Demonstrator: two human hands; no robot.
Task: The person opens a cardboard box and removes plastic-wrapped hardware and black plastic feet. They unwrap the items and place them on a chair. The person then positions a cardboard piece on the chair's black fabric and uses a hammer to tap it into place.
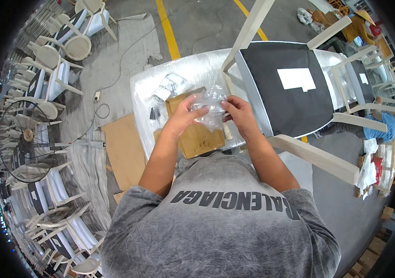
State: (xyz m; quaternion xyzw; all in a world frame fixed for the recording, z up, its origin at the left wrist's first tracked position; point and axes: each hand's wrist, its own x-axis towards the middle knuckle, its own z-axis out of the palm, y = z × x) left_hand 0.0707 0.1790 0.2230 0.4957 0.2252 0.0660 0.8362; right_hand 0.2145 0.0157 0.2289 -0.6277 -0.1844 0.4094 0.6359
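A crumpled clear plastic bag [212, 107] is held up between my two hands, over a brown cardboard box [197, 141] on the plastic-wrapped table. My left hand [187, 113] grips the bag's left side, thumb across it. On its right edge, my right hand [238, 111] pinches the plastic between thumb and fingers. Whether anything small lies inside the bag I cannot tell. To the right, an upturned chair [285, 120] with a black seat underside and pale wooden legs rests on the table. Another clear bag [174, 83] and small black pieces [154, 113] lie left of the box.
Many pale chairs [47, 58] stand along the left, beside a black standing fan [26, 139]. A cable [114, 78] runs over the grey floor covering. Another upturned chair [364, 76] is farther right, near a person in blue [385, 127]. Flat cardboard [123, 148] lies left of the table.
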